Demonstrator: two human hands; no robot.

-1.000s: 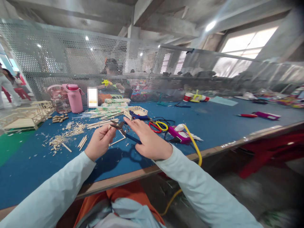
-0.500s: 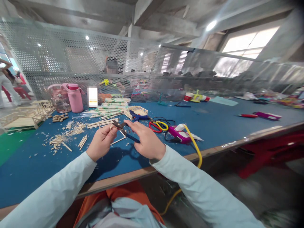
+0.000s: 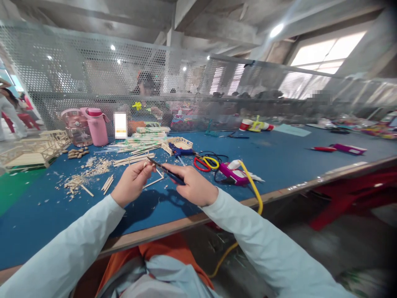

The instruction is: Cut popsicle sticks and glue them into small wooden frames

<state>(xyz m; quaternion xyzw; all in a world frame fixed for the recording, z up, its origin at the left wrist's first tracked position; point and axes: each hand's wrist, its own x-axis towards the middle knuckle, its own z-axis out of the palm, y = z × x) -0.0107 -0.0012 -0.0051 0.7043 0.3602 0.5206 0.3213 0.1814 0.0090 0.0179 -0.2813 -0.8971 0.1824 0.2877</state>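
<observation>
My right hand (image 3: 197, 186) is wrapped round the dark-handled cutting pliers (image 3: 170, 174), whose jaws point left toward my left hand (image 3: 130, 185). My left thumb and fingers pinch a small pale piece (image 3: 144, 164) right at the jaw tips; it looks like wood, but most of it is hidden by the fingers. Below and between the hands, thin sticks joined at an angle (image 3: 161, 175) lie on the blue tabletop. Behind my left hand is a row of loose wooden sticks (image 3: 132, 159). A few short sticks (image 3: 108, 183) lie to its left.
Wood scraps (image 3: 99, 167) litter the left side, near peanuts (image 3: 76, 153) and slatted wooden models (image 3: 29, 155). Pink bottles (image 3: 98, 130) stand behind. A blue glue gun (image 3: 181, 151), red-and-yellow-handled scissors (image 3: 211, 163) and a purple power strip (image 3: 234, 174) with a yellow cord lie to the right.
The pliers' handles have come together in my right hand, and the jaws look closed where they were spread before. My left hand keeps its pinch beside the jaws.
</observation>
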